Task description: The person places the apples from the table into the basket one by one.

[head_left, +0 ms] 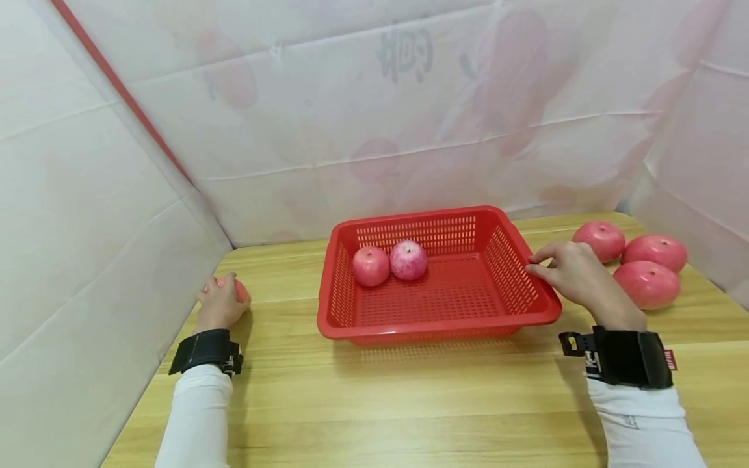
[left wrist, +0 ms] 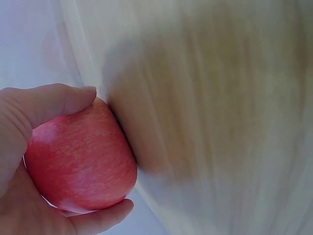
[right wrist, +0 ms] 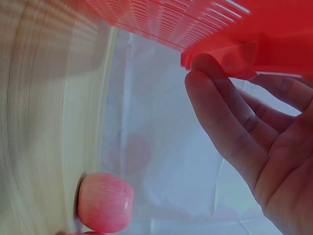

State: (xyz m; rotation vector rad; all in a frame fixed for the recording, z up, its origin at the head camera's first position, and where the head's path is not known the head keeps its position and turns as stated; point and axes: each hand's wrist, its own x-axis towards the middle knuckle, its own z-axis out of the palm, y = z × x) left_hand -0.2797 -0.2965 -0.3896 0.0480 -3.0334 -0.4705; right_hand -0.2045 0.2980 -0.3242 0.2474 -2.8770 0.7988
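On the table's left, my left hand (head_left: 219,305) grips a red apple (left wrist: 80,156), thumb on one side and fingers on the other. The apple rests against the wooden table top (left wrist: 205,98) in the left wrist view. A red plastic basket (head_left: 435,329) with slotted walls stands mid-table. Inside it, toward the left, a red apple (head_left: 371,266) sits beside a round fruit with purple-pink and white streaks (head_left: 408,260). My right hand (head_left: 576,279) pinches the basket's right rim; in the right wrist view its fingers (right wrist: 222,117) lie along the outside of the rim.
Three more apples lie close together at the right: one at the back (head_left: 599,241), one behind the front (head_left: 655,253) and one in front (head_left: 647,285). Pale printed cloth walls (head_left: 374,130) rise behind the table and along both sides.
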